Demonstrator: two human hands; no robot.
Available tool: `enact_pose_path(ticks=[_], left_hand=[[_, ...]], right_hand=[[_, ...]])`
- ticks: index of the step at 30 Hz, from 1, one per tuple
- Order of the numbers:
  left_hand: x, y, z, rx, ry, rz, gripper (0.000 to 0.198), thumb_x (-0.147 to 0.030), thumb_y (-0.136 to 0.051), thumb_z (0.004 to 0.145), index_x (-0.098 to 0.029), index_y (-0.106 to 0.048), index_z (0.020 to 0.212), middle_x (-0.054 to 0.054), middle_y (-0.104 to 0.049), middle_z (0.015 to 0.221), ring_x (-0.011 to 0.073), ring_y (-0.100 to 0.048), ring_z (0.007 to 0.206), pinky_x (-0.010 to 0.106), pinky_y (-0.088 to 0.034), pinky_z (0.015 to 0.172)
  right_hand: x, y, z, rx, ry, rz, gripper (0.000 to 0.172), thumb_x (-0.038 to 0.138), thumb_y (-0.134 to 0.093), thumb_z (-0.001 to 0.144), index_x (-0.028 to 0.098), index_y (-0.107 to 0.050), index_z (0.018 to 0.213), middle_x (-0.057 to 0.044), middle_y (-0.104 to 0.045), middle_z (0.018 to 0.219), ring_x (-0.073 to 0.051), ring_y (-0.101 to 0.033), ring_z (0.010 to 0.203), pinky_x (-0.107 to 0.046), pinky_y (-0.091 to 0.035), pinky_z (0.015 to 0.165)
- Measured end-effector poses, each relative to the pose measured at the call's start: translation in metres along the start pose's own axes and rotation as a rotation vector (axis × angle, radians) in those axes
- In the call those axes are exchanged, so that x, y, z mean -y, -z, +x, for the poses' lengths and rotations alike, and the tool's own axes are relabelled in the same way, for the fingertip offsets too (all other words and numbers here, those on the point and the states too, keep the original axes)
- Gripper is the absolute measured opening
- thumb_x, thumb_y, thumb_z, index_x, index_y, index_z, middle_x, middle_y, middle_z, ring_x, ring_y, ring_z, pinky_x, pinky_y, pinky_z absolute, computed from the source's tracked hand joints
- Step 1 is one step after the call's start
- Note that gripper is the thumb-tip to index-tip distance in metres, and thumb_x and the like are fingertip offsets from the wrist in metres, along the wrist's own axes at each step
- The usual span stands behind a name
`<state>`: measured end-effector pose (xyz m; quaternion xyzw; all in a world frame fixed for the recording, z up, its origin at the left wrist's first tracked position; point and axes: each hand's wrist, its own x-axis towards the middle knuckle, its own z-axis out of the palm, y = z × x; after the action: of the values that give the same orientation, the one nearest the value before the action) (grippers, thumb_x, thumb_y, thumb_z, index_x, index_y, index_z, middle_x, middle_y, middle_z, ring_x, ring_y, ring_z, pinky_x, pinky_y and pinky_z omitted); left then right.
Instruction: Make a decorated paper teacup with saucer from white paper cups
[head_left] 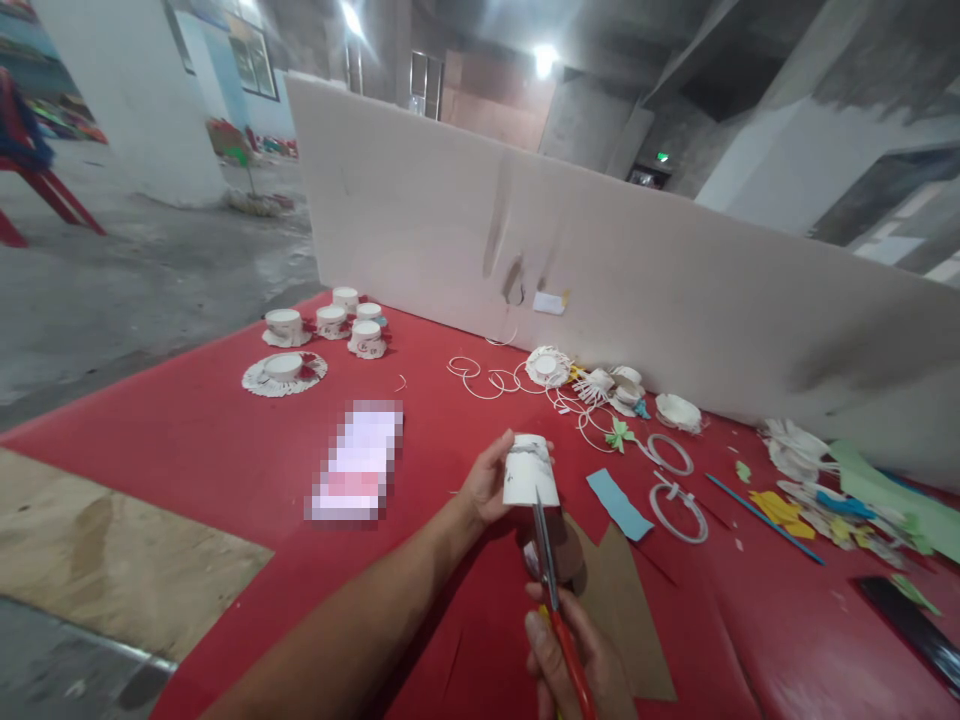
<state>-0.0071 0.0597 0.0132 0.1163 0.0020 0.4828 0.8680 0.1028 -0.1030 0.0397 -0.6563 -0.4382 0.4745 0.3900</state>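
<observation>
My left hand [489, 478] is wrapped around a white paper cup [531, 468] with grey markings, held above the red table. In my right hand [574, 650] is a pair of scissors [549, 565] with red handles. Their blades point away from me and reach the near edge of the cup, overlapping its side. Whether the blades have cut into the paper I cannot tell. Beneath the hands lies a piece of brown cardboard [626, 620], and a light blue paper strip [619, 504] is just right of the cup.
Several cut paper cups [367, 340] stand at the back left of the red table [247, 460]. A blurred-out rectangle [360, 460] lies left of my hands. Paper rings, tape rolls [679, 512], scraps [784, 512] and a dark phone [911, 625] lie rightward. A white board [600, 240] borders the back.
</observation>
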Motion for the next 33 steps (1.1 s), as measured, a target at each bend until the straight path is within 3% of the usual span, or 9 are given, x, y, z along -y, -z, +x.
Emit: enact_pose_path(ticks=[8,33], left_hand=[[0.0000,-0.0010,-0.0006,0.003,-0.014,0.022,0.046,-0.040,-0.049,0.085,0.001,-0.059,0.104,0.017,-0.068,0.086,0.0221,-0.065,0.077,0.033,-0.046,0.075],[0.0001,-0.0019,-0.0008,-0.001,-0.006,0.017,0.045,-0.040,-0.048,0.085,0.000,-0.059,0.103,0.016,-0.068,0.086,0.0216,-0.066,0.077,0.032,-0.047,0.075]], right_hand=[[-0.0072,-0.0036,0.0007,-0.046,-0.010,0.043,0.059,0.058,-0.066,0.062,0.015,-0.062,0.102,0.006,-0.046,0.044,-0.004,-0.034,0.030,-0.016,-0.026,0.031],[-0.0087,-0.0018,0.0010,-0.030,-0.013,-0.005,0.062,0.059,-0.066,0.062,0.015,-0.062,0.106,0.006,-0.048,0.045,-0.005,-0.036,0.027,-0.017,-0.031,0.031]])
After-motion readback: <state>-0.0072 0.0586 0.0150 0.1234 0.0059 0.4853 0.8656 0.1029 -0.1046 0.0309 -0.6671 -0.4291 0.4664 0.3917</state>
